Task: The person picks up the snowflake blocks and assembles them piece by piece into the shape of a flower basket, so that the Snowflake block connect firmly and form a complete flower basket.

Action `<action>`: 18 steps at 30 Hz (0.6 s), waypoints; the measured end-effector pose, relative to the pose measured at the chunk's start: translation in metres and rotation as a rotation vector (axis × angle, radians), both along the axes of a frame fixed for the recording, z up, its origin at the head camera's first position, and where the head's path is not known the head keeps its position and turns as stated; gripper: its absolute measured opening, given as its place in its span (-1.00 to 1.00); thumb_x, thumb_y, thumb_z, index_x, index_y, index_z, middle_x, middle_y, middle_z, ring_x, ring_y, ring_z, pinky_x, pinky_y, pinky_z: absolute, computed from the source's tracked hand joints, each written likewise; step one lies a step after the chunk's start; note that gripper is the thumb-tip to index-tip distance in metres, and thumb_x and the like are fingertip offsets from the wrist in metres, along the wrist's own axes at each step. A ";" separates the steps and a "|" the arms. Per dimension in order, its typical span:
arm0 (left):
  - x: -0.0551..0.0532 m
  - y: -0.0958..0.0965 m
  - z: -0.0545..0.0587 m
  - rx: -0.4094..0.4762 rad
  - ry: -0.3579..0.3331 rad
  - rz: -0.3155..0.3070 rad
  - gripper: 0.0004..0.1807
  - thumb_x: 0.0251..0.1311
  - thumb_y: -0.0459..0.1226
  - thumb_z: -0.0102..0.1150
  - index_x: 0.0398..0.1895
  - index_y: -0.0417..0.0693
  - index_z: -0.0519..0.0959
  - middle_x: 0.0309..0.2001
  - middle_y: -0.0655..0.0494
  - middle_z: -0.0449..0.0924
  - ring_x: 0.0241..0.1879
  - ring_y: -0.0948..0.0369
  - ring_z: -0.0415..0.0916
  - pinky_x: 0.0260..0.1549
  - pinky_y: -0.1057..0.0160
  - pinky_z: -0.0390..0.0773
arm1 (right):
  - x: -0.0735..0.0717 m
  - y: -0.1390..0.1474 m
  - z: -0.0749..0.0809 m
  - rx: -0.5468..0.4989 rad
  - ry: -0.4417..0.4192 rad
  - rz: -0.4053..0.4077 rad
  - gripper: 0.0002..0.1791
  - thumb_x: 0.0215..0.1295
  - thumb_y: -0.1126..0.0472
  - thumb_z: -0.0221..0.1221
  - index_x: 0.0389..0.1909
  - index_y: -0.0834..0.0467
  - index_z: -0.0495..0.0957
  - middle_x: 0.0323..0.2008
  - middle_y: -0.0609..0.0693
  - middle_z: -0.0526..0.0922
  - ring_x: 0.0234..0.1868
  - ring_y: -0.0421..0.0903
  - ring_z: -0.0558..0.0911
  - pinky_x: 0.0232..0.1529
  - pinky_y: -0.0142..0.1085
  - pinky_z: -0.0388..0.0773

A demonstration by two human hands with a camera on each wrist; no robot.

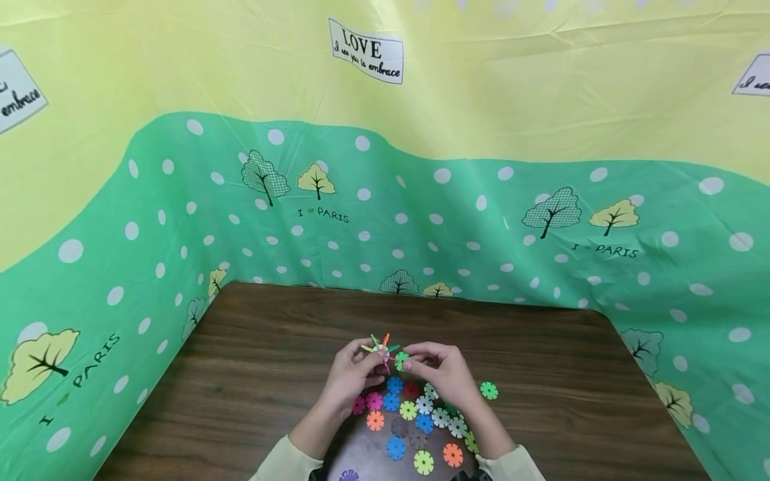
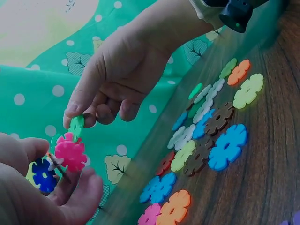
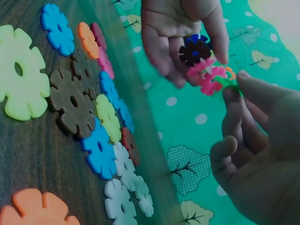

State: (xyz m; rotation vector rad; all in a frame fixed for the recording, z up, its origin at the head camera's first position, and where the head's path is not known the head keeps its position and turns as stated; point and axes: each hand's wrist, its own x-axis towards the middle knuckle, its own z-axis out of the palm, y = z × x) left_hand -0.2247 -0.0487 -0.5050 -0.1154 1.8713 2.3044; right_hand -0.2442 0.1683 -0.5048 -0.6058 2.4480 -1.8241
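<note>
Above the table, my left hand (image 1: pixel 347 375) holds a cluster of interlocked plastic snowflake discs (image 1: pixel 381 348) that stick out in several directions. A pink disc (image 2: pixel 70 153) and a dark blue disc (image 2: pixel 43 175) of it show in the left wrist view, and a dark brown disc (image 3: pixel 194 51) in the right wrist view. Between thumb and index finger, my right hand (image 1: pixel 444 369) pinches a green snowflake disc (image 1: pixel 401 361). This disc meets the edge of the pink one; whether their slots are joined I cannot tell.
Loose snowflake discs in several colours lie flat on the dark wooden table (image 1: pixel 252 374) below and in front of the hands. One green disc (image 1: pixel 489 390) lies apart on the right, a purple disc (image 1: pixel 349 475) at the near edge. Patterned green and yellow cloth (image 1: pixel 385 240) surrounds the table.
</note>
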 end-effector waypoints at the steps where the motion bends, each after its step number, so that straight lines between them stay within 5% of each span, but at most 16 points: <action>1: 0.000 0.000 -0.001 0.002 -0.002 0.005 -0.49 0.39 -0.21 0.26 0.27 -0.32 0.41 -0.07 -0.08 0.72 -0.21 0.15 0.70 -0.09 0.04 0.74 | 0.000 0.000 0.000 0.001 0.007 0.021 -0.77 0.29 0.21 0.40 -0.07 0.17 0.75 -0.30 0.09 0.79 -0.37 -0.17 0.70 -0.35 -0.31 0.67; 10: -0.002 0.000 -0.002 0.094 -0.023 -0.018 -0.46 0.38 -0.27 0.26 0.28 -0.37 0.32 -0.12 -0.14 0.68 -0.32 0.17 0.72 -0.27 0.14 0.77 | 0.000 0.017 0.008 0.032 0.014 0.083 -0.69 0.30 0.20 0.39 0.02 0.24 0.71 -0.20 0.15 0.78 -0.29 -0.14 0.72 -0.31 -0.27 0.70; 18: -0.005 -0.005 -0.003 0.118 -0.042 -0.007 -0.39 0.33 -0.26 0.31 0.28 -0.39 0.28 -0.29 -0.11 0.70 -0.47 0.18 0.70 -0.38 0.18 0.76 | -0.004 0.060 0.012 0.299 0.065 0.000 -0.72 0.24 0.13 0.44 -0.02 0.00 0.73 -0.33 -0.05 0.68 -0.40 -0.16 0.59 -0.42 -0.32 0.57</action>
